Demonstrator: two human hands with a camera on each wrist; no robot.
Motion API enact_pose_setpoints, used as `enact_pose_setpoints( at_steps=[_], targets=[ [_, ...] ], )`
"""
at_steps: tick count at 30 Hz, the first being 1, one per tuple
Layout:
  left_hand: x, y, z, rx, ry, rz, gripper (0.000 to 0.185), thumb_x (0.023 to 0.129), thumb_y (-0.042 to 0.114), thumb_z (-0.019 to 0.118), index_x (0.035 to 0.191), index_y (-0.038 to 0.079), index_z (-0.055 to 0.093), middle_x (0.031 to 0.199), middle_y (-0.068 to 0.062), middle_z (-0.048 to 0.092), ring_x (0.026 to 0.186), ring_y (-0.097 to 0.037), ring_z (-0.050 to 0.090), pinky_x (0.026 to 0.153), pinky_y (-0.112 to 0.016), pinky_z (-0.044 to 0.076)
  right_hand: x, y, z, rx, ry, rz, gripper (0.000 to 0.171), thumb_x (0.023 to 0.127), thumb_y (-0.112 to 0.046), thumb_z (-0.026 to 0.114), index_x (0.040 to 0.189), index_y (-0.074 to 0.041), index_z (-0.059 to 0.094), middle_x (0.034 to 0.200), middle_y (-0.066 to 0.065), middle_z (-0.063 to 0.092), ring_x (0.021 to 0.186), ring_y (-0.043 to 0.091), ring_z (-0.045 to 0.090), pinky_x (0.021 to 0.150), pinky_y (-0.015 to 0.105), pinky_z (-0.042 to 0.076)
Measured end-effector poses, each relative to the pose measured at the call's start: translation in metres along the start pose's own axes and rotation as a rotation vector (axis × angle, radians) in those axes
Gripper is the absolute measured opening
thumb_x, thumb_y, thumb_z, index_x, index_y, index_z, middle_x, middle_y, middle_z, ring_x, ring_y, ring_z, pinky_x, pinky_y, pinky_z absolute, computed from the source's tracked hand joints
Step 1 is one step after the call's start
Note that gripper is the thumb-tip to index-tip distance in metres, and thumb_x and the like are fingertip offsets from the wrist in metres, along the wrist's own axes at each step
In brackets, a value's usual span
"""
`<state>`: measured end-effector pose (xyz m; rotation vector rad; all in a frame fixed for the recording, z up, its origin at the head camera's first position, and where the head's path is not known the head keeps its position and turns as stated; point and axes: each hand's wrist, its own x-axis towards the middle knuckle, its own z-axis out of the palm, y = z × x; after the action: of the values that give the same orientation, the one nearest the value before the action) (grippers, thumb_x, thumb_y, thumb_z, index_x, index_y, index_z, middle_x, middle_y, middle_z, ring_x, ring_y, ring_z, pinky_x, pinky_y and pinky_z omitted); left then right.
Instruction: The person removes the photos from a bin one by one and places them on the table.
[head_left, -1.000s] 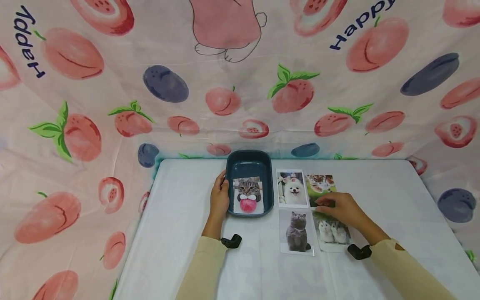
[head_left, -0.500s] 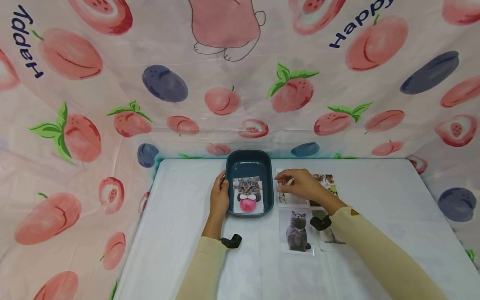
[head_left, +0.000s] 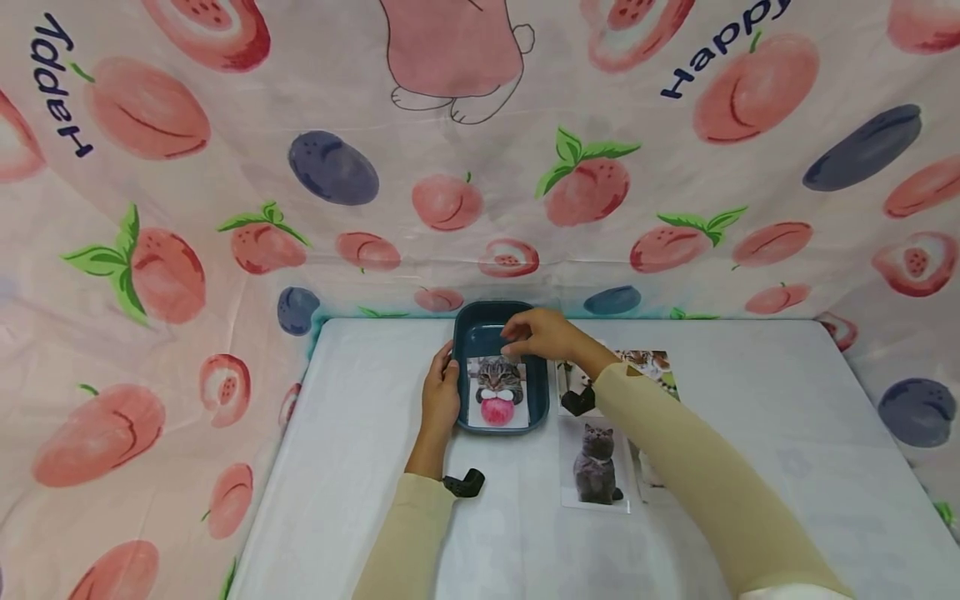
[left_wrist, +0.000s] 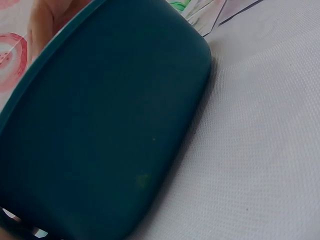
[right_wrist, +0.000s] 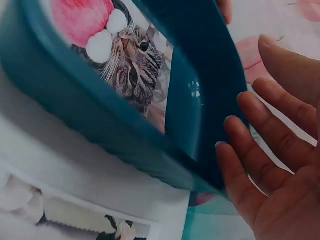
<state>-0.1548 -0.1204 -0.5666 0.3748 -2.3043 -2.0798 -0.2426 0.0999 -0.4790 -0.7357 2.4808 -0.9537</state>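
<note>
Left hand point(head_left: 440, 398) rests against the left rim of the teal tray point(head_left: 537, 350), fingers lying along its wall, steadying rather than gripping. Tray's long axis runs away from the person; the cat photo point(head_left: 498, 390) lies flat in its near half. Right hand point(head_left: 542, 335) hovers over the far end, fingers loosely spread, holding nothing. Remaining photos, grey cat photo point(head_left: 596, 462) among them, lie right of the tray on the surface point(head_left: 360, 467).
</note>
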Motion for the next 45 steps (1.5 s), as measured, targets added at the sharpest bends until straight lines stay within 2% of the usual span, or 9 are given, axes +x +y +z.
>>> enact_pose_setpoints(
  at_steps=[8, 12, 17, 26, 31, 38, 41, 45],
  targets=[
    [0.001, -0.001, 0.0, 0.013, 0.003, 0.001, 0.042, 0.11, 0.027, 0.043, 0.152, 0.028, 0.048, 0.155, -0.01, 0.05, 0.144, -0.029, 0.045, 0.121, -0.051, 0.033, 0.027, -0.004, 0.013, -0.075, -0.107, 0.033, 0.037, 0.097, -0.029, 0.071, 0.124, -0.004, 0.072, 0.111, 0.008, 0.076, 0.099, 0.02, 0.071, 0.091, 0.039, 0.057],
    [0.001, -0.001, 0.0, 0.014, 0.0, 0.009, 0.042, 0.11, 0.025, 0.043, 0.152, 0.027, 0.048, 0.156, -0.011, 0.049, 0.144, -0.03, 0.044, 0.121, -0.053, 0.033, 0.036, -0.007, 0.022, -0.121, -0.14, 0.068, 0.034, 0.094, -0.027, 0.074, 0.121, -0.006, 0.073, 0.11, 0.007, 0.076, 0.102, 0.02, 0.069, 0.094, 0.038, 0.056],
    [0.001, 0.001, 0.0, 0.018, -0.002, 0.004, 0.042, 0.11, 0.027, 0.043, 0.152, 0.029, 0.048, 0.156, -0.01, 0.049, 0.144, -0.03, 0.044, 0.121, -0.052, 0.033, 0.041, -0.009, 0.031, -0.152, -0.162, 0.099, 0.037, 0.091, -0.025, 0.077, 0.122, -0.006, 0.073, 0.114, 0.008, 0.075, 0.107, 0.022, 0.069, 0.098, 0.038, 0.054],
    [0.001, 0.001, 0.0, 0.014, -0.007, -0.003, 0.041, 0.11, 0.028, 0.043, 0.151, 0.03, 0.049, 0.156, -0.008, 0.049, 0.144, -0.028, 0.045, 0.121, -0.051, 0.033, 0.044, -0.012, 0.039, -0.174, -0.212, 0.212, 0.037, 0.092, -0.028, 0.076, 0.124, -0.009, 0.072, 0.115, 0.007, 0.073, 0.103, 0.021, 0.064, 0.101, 0.04, 0.053],
    [0.001, 0.001, 0.0, 0.008, -0.006, 0.003, 0.042, 0.11, 0.026, 0.043, 0.152, 0.028, 0.049, 0.155, -0.01, 0.049, 0.144, -0.029, 0.045, 0.121, -0.051, 0.033, 0.043, -0.013, 0.039, -0.177, -0.22, 0.194, 0.031, 0.092, -0.028, 0.076, 0.118, -0.011, 0.076, 0.113, 0.005, 0.074, 0.103, 0.02, 0.065, 0.1, 0.04, 0.053],
    [0.002, 0.001, 0.0, 0.02, 0.001, 0.009, 0.042, 0.11, 0.025, 0.044, 0.152, 0.028, 0.049, 0.156, -0.01, 0.049, 0.146, -0.029, 0.043, 0.121, -0.051, 0.032, 0.038, -0.016, 0.034, -0.135, -0.261, 0.102, 0.024, 0.094, -0.019, 0.071, 0.117, -0.016, 0.078, 0.117, 0.002, 0.076, 0.11, 0.017, 0.067, 0.104, 0.039, 0.051],
    [0.002, 0.001, 0.0, 0.023, 0.0, 0.008, 0.042, 0.11, 0.025, 0.044, 0.152, 0.027, 0.048, 0.157, -0.01, 0.048, 0.147, -0.028, 0.042, 0.122, -0.051, 0.032, 0.036, -0.018, 0.032, -0.117, -0.266, 0.095, 0.026, 0.094, -0.016, 0.071, 0.119, -0.018, 0.077, 0.119, 0.003, 0.074, 0.101, 0.016, 0.067, 0.095, 0.036, 0.054],
    [0.001, 0.001, 0.0, 0.023, -0.001, 0.006, 0.043, 0.11, 0.025, 0.044, 0.152, 0.027, 0.048, 0.156, -0.011, 0.048, 0.146, -0.029, 0.042, 0.121, -0.051, 0.032, 0.03, -0.019, 0.031, -0.087, -0.281, 0.092, 0.032, 0.094, -0.011, 0.071, 0.126, -0.018, 0.074, 0.099, 0.008, 0.076, 0.07, 0.014, 0.063, 0.067, 0.028, 0.055]
  ],
)
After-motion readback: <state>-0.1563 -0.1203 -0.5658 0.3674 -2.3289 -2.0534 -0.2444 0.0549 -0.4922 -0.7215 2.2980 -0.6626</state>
